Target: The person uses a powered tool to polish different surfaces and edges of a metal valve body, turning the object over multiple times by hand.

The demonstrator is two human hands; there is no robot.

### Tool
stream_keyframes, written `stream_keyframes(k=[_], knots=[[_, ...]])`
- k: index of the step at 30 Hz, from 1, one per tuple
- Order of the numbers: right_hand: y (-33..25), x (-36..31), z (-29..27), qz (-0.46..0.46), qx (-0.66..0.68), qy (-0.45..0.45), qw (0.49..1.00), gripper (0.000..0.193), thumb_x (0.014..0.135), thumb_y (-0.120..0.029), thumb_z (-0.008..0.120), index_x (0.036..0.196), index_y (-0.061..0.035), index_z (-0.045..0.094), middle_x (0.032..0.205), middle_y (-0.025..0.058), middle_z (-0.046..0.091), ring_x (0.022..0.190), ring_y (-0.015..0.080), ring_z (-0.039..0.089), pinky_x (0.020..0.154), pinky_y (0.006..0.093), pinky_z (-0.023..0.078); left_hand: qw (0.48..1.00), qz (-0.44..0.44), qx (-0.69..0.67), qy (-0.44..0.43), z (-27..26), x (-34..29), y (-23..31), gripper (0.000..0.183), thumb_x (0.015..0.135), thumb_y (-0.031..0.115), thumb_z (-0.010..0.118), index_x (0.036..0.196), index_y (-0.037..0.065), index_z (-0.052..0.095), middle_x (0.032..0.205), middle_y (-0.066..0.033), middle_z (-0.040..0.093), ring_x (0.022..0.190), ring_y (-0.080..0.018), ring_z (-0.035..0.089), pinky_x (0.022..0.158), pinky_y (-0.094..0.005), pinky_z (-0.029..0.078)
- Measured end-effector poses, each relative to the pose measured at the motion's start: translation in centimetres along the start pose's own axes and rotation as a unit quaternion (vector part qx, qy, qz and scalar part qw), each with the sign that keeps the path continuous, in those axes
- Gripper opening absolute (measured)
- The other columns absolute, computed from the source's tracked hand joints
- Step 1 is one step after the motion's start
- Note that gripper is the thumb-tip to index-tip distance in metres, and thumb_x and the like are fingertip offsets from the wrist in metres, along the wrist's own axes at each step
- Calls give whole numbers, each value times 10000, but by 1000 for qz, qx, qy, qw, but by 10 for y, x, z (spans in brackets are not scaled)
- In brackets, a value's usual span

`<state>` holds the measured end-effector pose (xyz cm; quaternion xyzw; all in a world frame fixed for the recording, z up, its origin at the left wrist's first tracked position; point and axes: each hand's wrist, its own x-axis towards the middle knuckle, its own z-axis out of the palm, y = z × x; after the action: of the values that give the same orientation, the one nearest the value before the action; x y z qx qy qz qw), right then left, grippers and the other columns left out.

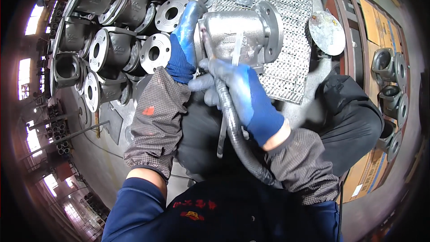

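Note:
A grey cast-metal valve body (230, 31) with flanged ends lies on its side in front of me. My left hand (184, 29), in a blue coated glove, grips its left end, fingers along the flange edge. My right hand (235, 83), gloved alike, is closed around a slim hand tool (207, 40) at the end of a thick black hose (237, 134). The tool's narrow front part lies against the left flange of the casting; its exact tip is hard to make out. From my right hand the hose curves down toward my right forearm.
Under the casting is a textured metal-mesh bench top (286, 74). Stacked flanged castings (112, 47) crowd the left. On the right stand a round metal plate (327, 32), a reddish metal frame (347, 27) and more castings (389, 94) on cardboard (365, 175). My knees flank the bench.

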<state>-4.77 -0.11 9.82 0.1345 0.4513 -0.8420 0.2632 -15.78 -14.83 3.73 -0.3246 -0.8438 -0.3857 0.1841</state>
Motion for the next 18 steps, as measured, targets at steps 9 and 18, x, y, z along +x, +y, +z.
stream_keyframes(k=[9,18], knots=[[20,-17,7,36,14,-16,999,448,941,-328,463,1201,22,568,858,122,699,558,110,576,497,218,430,971,-88,-218,37,-2,-31,-14,422,975,74,434,1382,-15,364,1297,-200,506,1163,-269,545,1001,-348,441],[20,-15,-12,61,38,-73,995,418,936,-283,489,1172,58,541,817,153,693,528,128,581,479,208,442,993,-4,-112,36,-5,-38,9,412,1015,175,377,1374,-26,354,1275,-195,533,1149,-246,554,995,-345,447]])
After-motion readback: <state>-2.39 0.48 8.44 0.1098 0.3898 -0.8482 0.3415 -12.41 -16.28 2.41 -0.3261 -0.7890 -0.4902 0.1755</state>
